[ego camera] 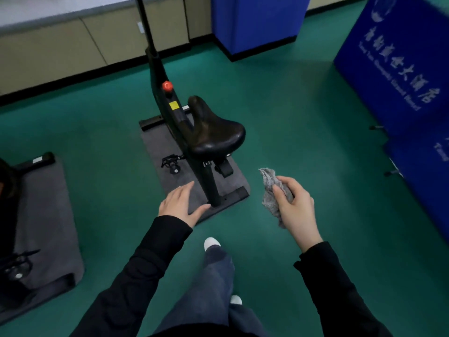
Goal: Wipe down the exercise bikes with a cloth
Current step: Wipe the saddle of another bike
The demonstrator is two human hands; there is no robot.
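A black exercise bike [170, 103] stands on a grey mat [158, 152] in the middle of the green floor, its black saddle [213, 132] facing me and a red knob [167, 86] on the frame. My right hand [295, 205] is shut on a crumpled grey cloth [269, 190], held in the air to the right of the bike's rear base. My left hand [181, 203] is open, palm down, fingers together, hovering just left of the seat post and touching nothing.
A second bike [14, 261] on its own grey mat [48, 215] is partly seen at the left edge. Blue padded panels [401, 69] stand at the right and back. Beige cabinets [73, 45] line the far wall. My legs and white shoes [211, 243] are below.
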